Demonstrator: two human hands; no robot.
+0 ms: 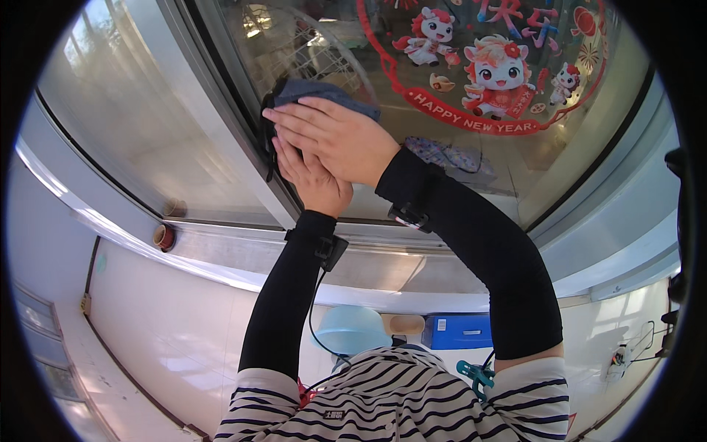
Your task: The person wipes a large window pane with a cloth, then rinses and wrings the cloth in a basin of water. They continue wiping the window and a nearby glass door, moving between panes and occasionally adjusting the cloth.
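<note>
A grey-blue cloth with a black edge (331,91) lies pressed against a window's glass pane (342,33), close to its left frame. My right hand (339,141) is laid flat over the cloth, fingers together and pointing left. Just below, and partly covered by it, my left hand (315,182) holds the cloth's lower left part, its fingertips at the black edge. The palms and much of the cloth are hidden. Right of the hands, the glass bears a round red New Year sticker (475,119) with cartoon horses.
Metal window frame (221,110) runs beside the cloth. A small brown pot (164,237) stands on the sill (248,259). Below are a light-blue basin (353,329) and a blue box (458,331). A patterned item (447,154) shows behind the glass.
</note>
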